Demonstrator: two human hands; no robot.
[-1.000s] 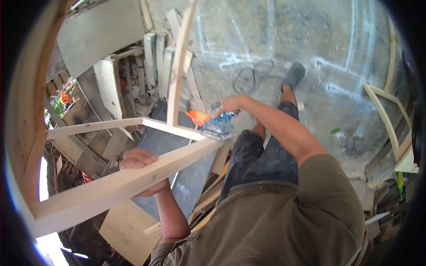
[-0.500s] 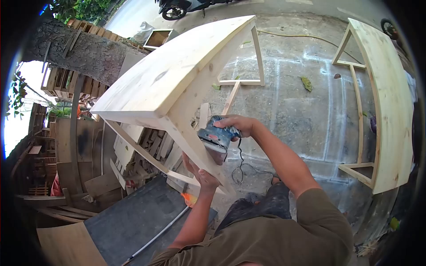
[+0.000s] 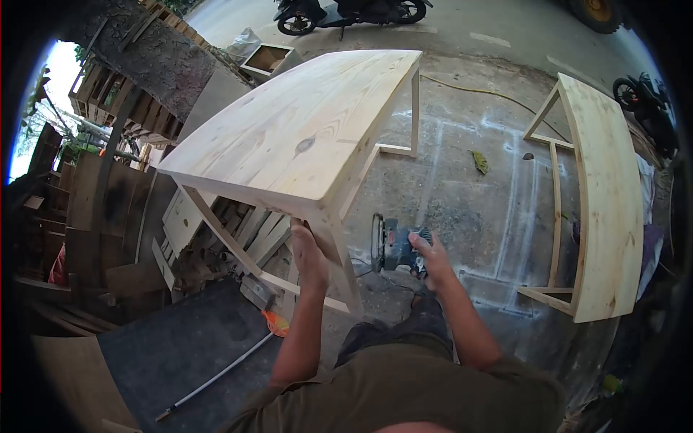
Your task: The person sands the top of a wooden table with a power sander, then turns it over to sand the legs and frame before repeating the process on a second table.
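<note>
A pale wooden table (image 3: 267, 130) stands in front of me, its flat top angled away to the upper right. At its near corner my left hand (image 3: 310, 261) grips the inner side of the table leg (image 3: 338, 260), just under the top; some fingers are hidden. To the right of that leg, my right hand (image 3: 434, 263) is closed around the body of a blue-grey electric sander (image 3: 395, 244). The sander is tipped on its side, its sanding pad facing left towards the leg and apart from it.
A wooden bench (image 3: 603, 209) stands at the right. Scrap wood (image 3: 263, 238) lies behind the table, and a dark board (image 3: 195, 346) with a pole (image 3: 216, 379) lies at lower left. A yellow hose (image 3: 491, 94) crosses the ground. A scooter (image 3: 346, 14) is parked beyond.
The sander has come away from the leg's outer face and moved right with my right hand, turning sideways. My left hand has moved up the leg. The view has shifted.
</note>
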